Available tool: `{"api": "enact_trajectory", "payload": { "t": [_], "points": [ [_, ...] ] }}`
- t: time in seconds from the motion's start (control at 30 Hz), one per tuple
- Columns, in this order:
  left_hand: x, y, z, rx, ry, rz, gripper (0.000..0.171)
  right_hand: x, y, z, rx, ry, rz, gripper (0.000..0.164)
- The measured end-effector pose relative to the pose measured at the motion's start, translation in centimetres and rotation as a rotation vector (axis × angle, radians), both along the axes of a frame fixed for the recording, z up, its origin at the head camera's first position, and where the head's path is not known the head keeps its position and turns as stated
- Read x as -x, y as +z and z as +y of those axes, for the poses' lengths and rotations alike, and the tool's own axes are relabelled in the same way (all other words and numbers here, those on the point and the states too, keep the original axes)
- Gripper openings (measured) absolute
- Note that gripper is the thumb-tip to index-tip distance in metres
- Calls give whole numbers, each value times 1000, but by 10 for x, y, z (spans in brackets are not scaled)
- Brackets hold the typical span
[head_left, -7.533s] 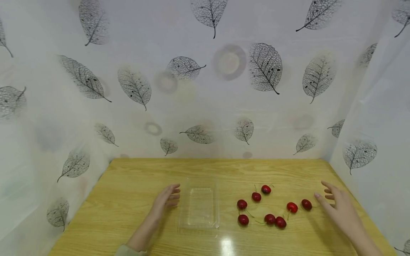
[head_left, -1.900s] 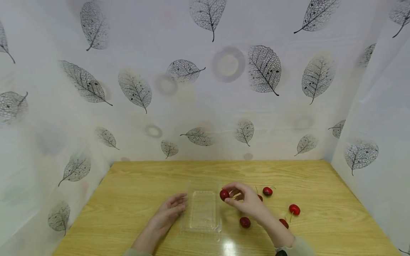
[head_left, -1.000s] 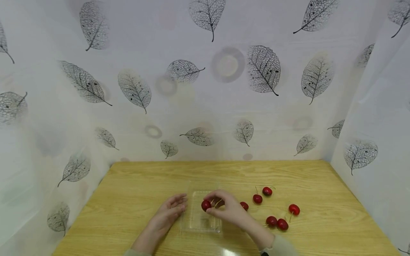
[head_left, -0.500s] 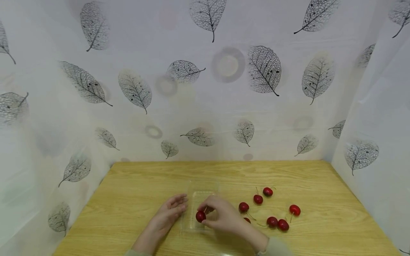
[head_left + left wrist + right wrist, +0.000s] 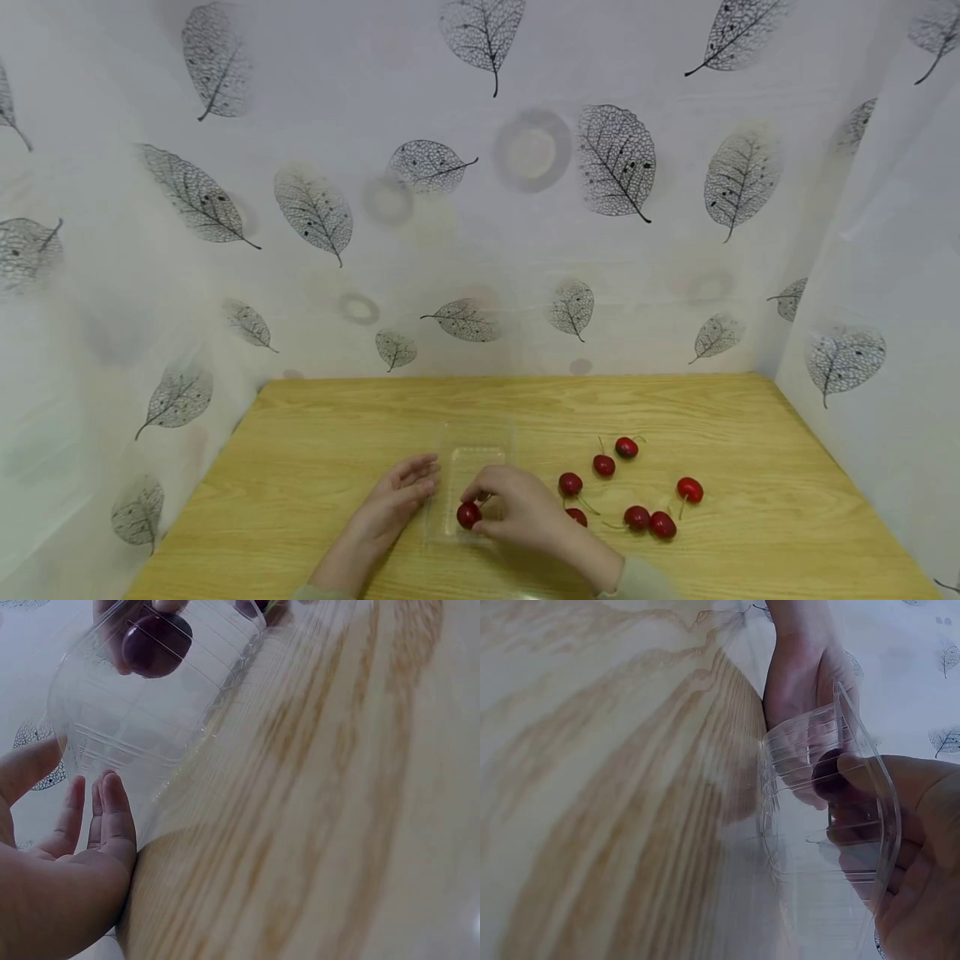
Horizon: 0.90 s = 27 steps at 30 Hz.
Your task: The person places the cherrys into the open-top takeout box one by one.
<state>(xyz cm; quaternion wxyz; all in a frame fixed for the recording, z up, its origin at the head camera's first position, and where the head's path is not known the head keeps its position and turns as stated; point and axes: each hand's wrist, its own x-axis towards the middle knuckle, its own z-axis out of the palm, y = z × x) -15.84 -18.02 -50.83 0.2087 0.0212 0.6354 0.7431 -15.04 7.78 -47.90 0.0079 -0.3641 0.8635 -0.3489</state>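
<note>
A clear plastic box [image 5: 463, 460] stands on the table. My right hand [image 5: 528, 510] pinches a dark red cherry [image 5: 468, 515] between thumb and fingers, inside the near part of the box. In the right wrist view the cherry [image 5: 829, 774] shows between the box walls, low in the box; whether it touches the floor I cannot tell. My left hand [image 5: 392, 502] is at the box's left side, fingers extended and holding nothing. Its fingertips [image 5: 114, 787] lie close to the box wall in the left wrist view; contact is unclear.
Several loose cherries with stems lie right of the box. A pair of cherries [image 5: 637, 518] sits nearer me, a brighter cherry [image 5: 690, 490] farthest right. One cherry [image 5: 576, 517] is partly hidden by my right hand. A leaf-patterned sheet [image 5: 510, 250] surrounds the wooden table [image 5: 337, 417].
The rightmost cherry was picked up from the table. My right hand carried it left over the box rim, then down and nearer me inside. My left hand moved slightly closer to the box.
</note>
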Motion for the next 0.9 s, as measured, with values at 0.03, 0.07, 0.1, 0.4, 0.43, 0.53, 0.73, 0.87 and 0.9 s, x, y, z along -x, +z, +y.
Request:
{"api": "enact_trajectory", "payload": {
  "t": [0.03,0.07,0.1,0.4,0.43,0.53,0.73,0.87,0.9],
  "points": [
    [0,0,0,-1,0,2,71,0,0,-1,-11,-5,2,27],
    [0,0,0,-2,1,2,71,0,0,-1,-23,-8,4,26],
    [0,0,0,-4,2,2,71,1,0,-1,-34,-9,8,26],
    [0,-2,-2,-5,3,0,70,2,2,-3,-79,-10,4,24],
    [0,-3,-2,-2,5,-1,70,1,2,-4,-81,-10,5,24],
    [-1,-2,-2,1,13,-7,70,1,3,-4,-78,-10,3,23],
    [-1,-2,-3,-11,18,-2,70,1,2,-5,-70,-20,-2,21],
    [0,-2,-3,-13,22,-5,70,1,3,-3,-19,-23,-43,20],
    [1,-2,-3,-13,18,-5,70,1,3,-3,-1,-24,-60,21]
  ]
}}
